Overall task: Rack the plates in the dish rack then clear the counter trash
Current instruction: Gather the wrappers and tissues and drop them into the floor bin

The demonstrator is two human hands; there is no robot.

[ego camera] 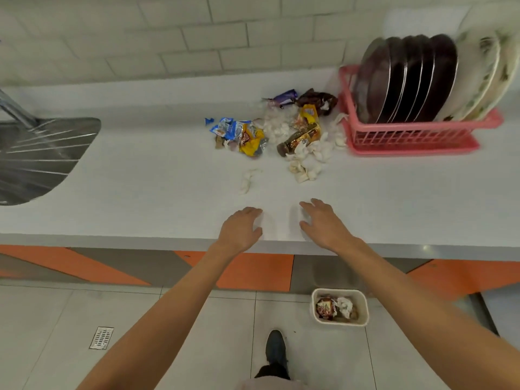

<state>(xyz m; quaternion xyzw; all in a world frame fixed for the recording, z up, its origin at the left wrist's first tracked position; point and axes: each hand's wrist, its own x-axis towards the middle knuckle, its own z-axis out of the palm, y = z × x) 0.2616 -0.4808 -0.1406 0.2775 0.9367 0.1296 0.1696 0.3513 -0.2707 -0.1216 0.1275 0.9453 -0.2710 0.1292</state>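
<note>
Plates: the dark plates (408,80) and the patterned plates (489,80) stand on edge in the pink dish rack (416,136), at the back right of the surface (140,192). They lean together in 1 row, as the rack's walls keep them upright for draining. No plate lies loose on the surface. Judgement: the racking step is complete.

Trash: the trash pile (281,130) sits just left of the rack, and some of its tissues touch the rack wall. It holds crumpled tissues, foil wrappers including a yellow wrapper (250,142), and a brown bottle (298,139) lying on its side. 1 stray tissue (247,181) lies apart, nearer the front edge.

Hands: the left hand (239,229) and the right hand (323,226) hover palm down over the front edge of the surface, near each other and well short of the pile. The fingers (251,211) of both are loosely spread and hold nothing. Judgement: 2 empty hands set side by side suit a gathering sweep of the pile.

Receptacle: a white bin (365,305) stands on the floor below the surface edge, under the right arm, with a wrapper and tissue already inside. Judgement: that position allows trash to be dropped straight down.

Risk: the bottle may roll when the tissues around it are disturbed.
</note>
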